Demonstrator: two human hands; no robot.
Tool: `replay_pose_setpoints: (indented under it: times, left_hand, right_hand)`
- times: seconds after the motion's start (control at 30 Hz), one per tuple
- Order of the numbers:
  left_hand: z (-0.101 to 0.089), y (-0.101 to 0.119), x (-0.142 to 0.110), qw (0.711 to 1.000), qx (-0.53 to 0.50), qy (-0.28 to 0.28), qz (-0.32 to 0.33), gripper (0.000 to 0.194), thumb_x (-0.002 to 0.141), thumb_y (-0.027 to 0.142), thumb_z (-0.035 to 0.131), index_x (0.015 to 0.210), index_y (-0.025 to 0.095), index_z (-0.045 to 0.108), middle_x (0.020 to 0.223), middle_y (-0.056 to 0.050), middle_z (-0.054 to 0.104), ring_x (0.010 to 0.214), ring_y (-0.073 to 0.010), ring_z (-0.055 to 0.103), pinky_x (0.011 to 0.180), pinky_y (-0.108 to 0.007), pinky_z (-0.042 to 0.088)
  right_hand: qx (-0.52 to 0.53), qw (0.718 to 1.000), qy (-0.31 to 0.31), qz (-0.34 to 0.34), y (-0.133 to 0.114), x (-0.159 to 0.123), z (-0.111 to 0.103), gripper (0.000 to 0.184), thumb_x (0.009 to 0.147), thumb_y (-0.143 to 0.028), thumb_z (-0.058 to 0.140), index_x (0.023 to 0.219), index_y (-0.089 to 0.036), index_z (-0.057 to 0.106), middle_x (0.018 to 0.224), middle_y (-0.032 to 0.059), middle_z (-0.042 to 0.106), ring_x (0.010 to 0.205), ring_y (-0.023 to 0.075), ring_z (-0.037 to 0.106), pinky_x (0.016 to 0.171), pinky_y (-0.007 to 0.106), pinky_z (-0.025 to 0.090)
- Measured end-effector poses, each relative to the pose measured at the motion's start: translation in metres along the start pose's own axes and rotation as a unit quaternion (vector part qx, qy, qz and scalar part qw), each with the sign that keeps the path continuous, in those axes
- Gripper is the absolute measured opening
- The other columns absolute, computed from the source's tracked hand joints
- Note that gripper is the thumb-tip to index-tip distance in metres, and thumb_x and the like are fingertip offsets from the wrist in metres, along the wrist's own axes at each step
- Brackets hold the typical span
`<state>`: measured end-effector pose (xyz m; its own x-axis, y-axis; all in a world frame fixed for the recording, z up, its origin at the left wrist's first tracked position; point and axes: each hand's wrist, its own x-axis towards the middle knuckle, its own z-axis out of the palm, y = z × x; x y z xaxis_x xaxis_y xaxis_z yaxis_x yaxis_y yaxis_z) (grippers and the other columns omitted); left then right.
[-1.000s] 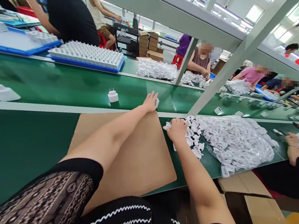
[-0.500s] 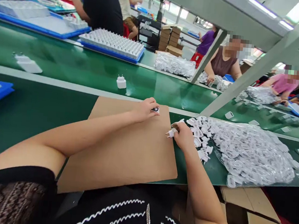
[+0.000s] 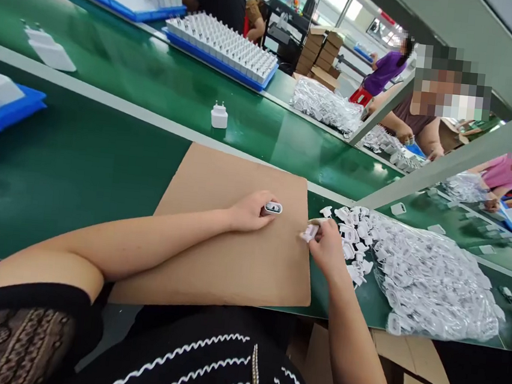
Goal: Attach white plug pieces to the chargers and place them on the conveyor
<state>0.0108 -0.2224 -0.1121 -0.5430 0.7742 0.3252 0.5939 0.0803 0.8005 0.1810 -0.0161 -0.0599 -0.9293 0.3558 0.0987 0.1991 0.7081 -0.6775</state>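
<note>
My left hand [image 3: 253,211] is closed around a white charger housing [image 3: 274,208], its open end and dark inside facing right. It is over the cardboard sheet [image 3: 231,262] on the green bench. At the sheet's right edge, my right hand [image 3: 327,247] pinches a white plug cover [image 3: 310,233]; its pins are blurred. Just beyond my right hand lies a loose heap of white plug covers [image 3: 350,232]. Beside that heap rests a clear plastic bag [image 3: 437,282] full of similar white parts.
On the green conveyor [image 3: 156,95] ahead stands a white charger [image 3: 219,116], with another charger [image 3: 47,48] further left. A blue tray [image 3: 14,111] sits at far left. Across the belt is a filled tray [image 3: 224,50]. A slanted metal post [image 3: 426,157] rises at right; co-workers sit beyond.
My left hand has drawn the housing nearer, and its open end now shows more. My right hand has turned the plug cover and moved slightly right. The camera view has tilted.
</note>
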Motion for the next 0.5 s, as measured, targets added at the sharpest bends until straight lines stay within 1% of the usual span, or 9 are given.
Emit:
replay_pose_setpoints:
  times: [0.03,0.1,0.17,0.23,0.3,0.33,0.37,0.43,0.5]
  left_hand:
    - [-0.001,0.000,0.000,1.000,-0.010,-0.008,0.001,0.025,0.086,0.031,0.065,0.108,0.019,0.065,0.106,-0.007,0.066,0.097,-0.0235,0.065,0.091,-0.039,0.056]
    - [-0.001,-0.001,0.001,0.999,-0.032,-0.006,-0.006,0.033,0.082,0.033,0.071,0.113,0.020,0.065,0.108,-0.008,0.067,0.098,-0.0239,0.065,0.090,-0.039,0.056]
    - [-0.001,-0.003,0.002,0.999,-0.051,0.010,-0.015,0.043,0.077,0.035,0.077,0.115,0.020,0.065,0.110,-0.009,0.066,0.096,-0.0241,0.065,0.086,-0.039,0.057]
    - [-0.001,-0.005,0.004,0.998,-0.061,0.016,-0.016,0.037,0.076,0.035,0.077,0.108,0.020,0.067,0.106,-0.008,0.065,0.091,-0.0231,0.065,0.081,-0.038,0.056]
    - [-0.002,-0.006,0.006,0.998,-0.060,0.005,-0.015,0.024,0.078,0.034,0.075,0.096,0.020,0.068,0.096,-0.006,0.065,0.084,-0.0215,0.063,0.076,-0.036,0.054]
    - [-0.003,-0.006,0.006,0.998,-0.060,-0.001,-0.015,0.020,0.078,0.033,0.074,0.093,0.020,0.068,0.094,-0.006,0.064,0.082,-0.0209,0.063,0.074,-0.036,0.053]
    - [-0.003,-0.006,0.006,0.998,-0.061,-0.006,-0.014,0.021,0.078,0.032,0.074,0.094,0.020,0.068,0.093,-0.006,0.064,0.081,-0.0207,0.062,0.074,-0.035,0.052]
    - [-0.005,-0.005,0.006,0.998,-0.065,-0.011,-0.014,0.024,0.078,0.032,0.074,0.097,0.019,0.070,0.095,-0.006,0.064,0.082,-0.0205,0.062,0.074,-0.035,0.052]
    - [-0.006,-0.004,0.007,0.997,-0.067,-0.017,-0.019,0.023,0.079,0.032,0.074,0.097,0.019,0.070,0.096,-0.006,0.064,0.080,-0.0199,0.061,0.073,-0.035,0.051]
  right_hand:
    - [0.084,0.996,0.022,0.020,-0.002,0.005,0.000,0.030,0.076,-0.025,0.075,0.105,-0.022,0.067,0.109,0.0061,0.063,0.086,0.0194,0.065,0.082,0.039,0.058]
    - [0.235,0.970,0.033,0.049,-0.010,0.017,0.002,0.038,0.069,-0.035,0.085,0.099,-0.023,0.065,0.103,0.0040,0.067,0.084,0.0179,0.067,0.081,0.036,0.058]
    - [0.315,0.947,0.028,0.060,-0.020,0.028,0.008,0.040,0.064,-0.039,0.090,0.089,-0.022,0.065,0.095,0.0029,0.071,0.084,0.0173,0.067,0.080,0.033,0.058]
    - [0.349,0.933,0.037,0.073,-0.027,0.038,0.019,0.041,0.060,-0.043,0.092,0.082,-0.021,0.065,0.088,0.0020,0.072,0.079,0.0156,0.065,0.071,0.029,0.056]
    - [0.378,0.919,0.058,0.101,-0.029,0.046,0.032,0.044,0.059,-0.048,0.093,0.080,-0.021,0.066,0.081,0.0004,0.071,0.071,0.0134,0.063,0.061,0.025,0.052]
    - [0.391,0.911,0.069,0.115,-0.029,0.049,0.039,0.046,0.058,-0.050,0.093,0.081,-0.021,0.067,0.079,0.0000,0.071,0.068,0.0128,0.062,0.059,0.025,0.051]
    - [0.401,0.904,0.080,0.125,-0.028,0.051,0.045,0.046,0.057,-0.050,0.093,0.082,-0.020,0.068,0.079,0.0002,0.072,0.067,0.0129,0.063,0.059,0.025,0.051]
    - [0.407,0.899,0.100,0.127,-0.026,0.051,0.055,0.046,0.056,-0.049,0.094,0.084,-0.020,0.072,0.085,0.0020,0.074,0.073,0.0149,0.067,0.068,0.030,0.056]
    - [0.388,0.909,0.115,0.101,-0.028,0.048,0.059,0.041,0.060,-0.047,0.092,0.085,-0.020,0.074,0.090,0.0031,0.076,0.081,0.0179,0.070,0.080,0.036,0.059]
